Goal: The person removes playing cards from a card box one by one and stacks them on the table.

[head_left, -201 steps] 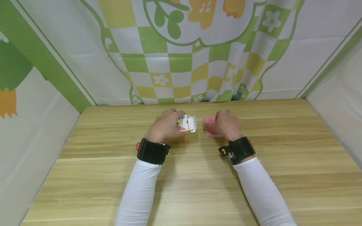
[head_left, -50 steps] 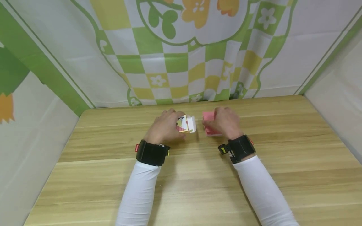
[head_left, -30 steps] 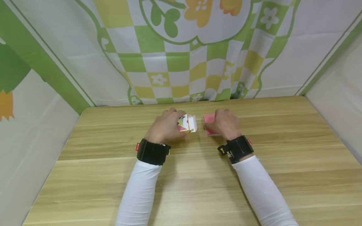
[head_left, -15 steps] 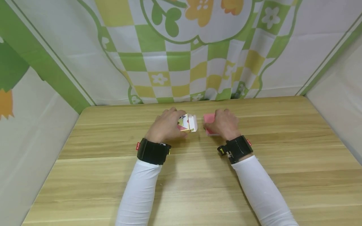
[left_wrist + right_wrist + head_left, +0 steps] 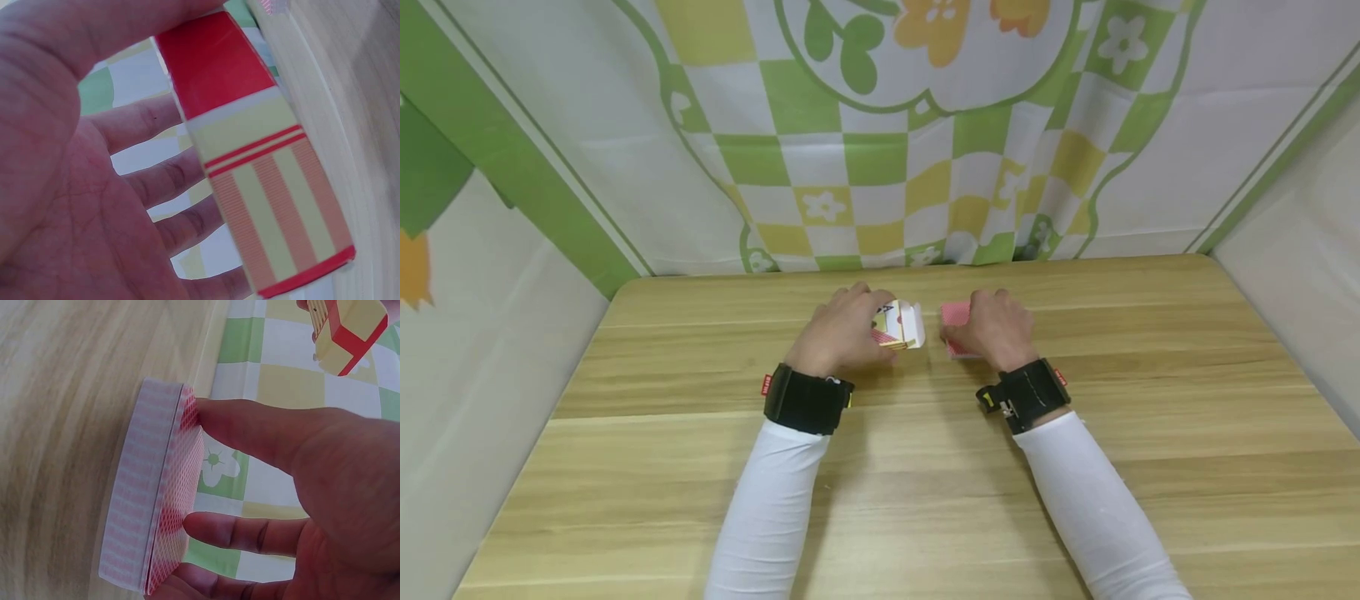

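Near the back of the table, my left hand (image 5: 838,332) grips an opened playing-card box (image 5: 890,327), its white flap standing out to the right. In the left wrist view the thumb lies along the red end of the card box (image 5: 262,181) and the fingers reach behind it. To the right, my right hand (image 5: 1002,332) holds a red-backed deck of cards (image 5: 956,314) from above. The right wrist view shows the thumb at one end of the deck (image 5: 140,487), a fingertip on its patterned back and another finger at the other end. A narrow gap separates box and deck.
A light wooden table (image 5: 895,500) stretches toward me. Close behind its back edge hangs a green, white and yellow checked curtain (image 5: 880,167). White cloth (image 5: 1300,217) closes off the right side, and a green-edged cloth (image 5: 542,208) the left.
The head view has shifted slightly. Both hands stay in nearly the same places, the left holding the card box and the right on the deck of cards.
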A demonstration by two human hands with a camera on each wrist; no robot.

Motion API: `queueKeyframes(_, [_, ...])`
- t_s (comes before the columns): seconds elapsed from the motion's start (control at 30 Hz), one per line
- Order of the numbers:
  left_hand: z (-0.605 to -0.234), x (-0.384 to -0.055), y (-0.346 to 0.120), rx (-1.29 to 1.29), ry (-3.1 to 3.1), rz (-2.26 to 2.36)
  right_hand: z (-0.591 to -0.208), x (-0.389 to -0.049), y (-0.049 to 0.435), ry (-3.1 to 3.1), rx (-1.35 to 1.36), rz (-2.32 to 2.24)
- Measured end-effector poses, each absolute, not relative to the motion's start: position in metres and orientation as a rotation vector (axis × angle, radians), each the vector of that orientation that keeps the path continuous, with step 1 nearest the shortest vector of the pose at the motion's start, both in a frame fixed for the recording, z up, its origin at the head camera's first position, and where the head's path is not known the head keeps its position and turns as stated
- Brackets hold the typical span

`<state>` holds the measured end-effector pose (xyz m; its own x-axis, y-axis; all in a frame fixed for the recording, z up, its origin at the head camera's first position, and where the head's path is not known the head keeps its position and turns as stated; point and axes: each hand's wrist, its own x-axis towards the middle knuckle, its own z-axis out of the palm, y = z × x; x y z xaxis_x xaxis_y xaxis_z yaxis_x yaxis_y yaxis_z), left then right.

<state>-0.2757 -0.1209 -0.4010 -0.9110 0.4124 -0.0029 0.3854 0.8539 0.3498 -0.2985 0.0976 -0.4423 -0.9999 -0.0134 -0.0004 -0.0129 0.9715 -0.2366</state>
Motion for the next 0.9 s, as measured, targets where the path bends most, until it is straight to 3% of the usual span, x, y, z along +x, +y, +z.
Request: queueKeyframes(0.9, [-0.4010, -0.2745, -0.1181, 0.624, 2.956, 0.512, -0.4392, -0.2996, 0.1009, 3.059, -0.040, -0.403])
